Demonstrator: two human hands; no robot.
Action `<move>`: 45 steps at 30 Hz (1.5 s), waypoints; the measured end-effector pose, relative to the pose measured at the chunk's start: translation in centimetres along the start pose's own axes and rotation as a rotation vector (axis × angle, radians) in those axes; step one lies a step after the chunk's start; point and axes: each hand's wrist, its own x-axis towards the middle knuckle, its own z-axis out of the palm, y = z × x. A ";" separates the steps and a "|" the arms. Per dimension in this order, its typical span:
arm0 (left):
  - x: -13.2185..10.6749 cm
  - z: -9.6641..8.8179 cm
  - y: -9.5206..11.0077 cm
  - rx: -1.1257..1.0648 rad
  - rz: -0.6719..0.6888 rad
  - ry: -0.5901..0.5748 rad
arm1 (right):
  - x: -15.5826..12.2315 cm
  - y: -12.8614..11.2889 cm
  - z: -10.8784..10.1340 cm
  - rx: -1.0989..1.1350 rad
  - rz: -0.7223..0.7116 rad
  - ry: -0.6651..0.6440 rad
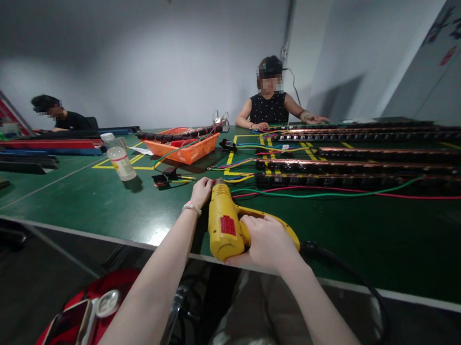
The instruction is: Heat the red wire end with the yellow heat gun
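A yellow heat gun [224, 222] lies on its side at the table's near edge, its nozzle facing away from me. My right hand [268, 240] is wrapped around its handle, and a black cord runs off to the right. Beside the nozzle, my left hand [203, 191] has its fingers drawn together at the wires [239, 178]; what they pinch is partly hidden. Those wires lead toward long black strips with copper-coloured bars [316, 166]. Just beyond my left hand is a small black connector piece [169, 178] with thin leads.
An orange basket [185, 153] holding black strips stands beyond my hands, with a plastic bottle [120, 157] to its left. Green and red wires [339, 191] cross the green table [73, 211]. A person [268, 100] sits opposite; another [62, 116] sits far left.
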 end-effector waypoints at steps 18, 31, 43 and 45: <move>-0.4 0.0 0.4 0.010 -0.036 -0.050 | -2.1 6.0 -1.4 -0.095 0.121 -0.004; -0.6 0.0 0.5 0.061 0.014 -0.075 | -3.9 6.6 -0.1 -0.157 0.188 0.223; -0.3 0.3 0.2 0.024 -0.010 -0.095 | -5.7 8.4 -0.7 -0.266 0.307 0.157; -0.3 0.4 0.3 0.013 -0.008 -0.069 | -5.6 7.7 -0.3 -0.312 0.274 0.196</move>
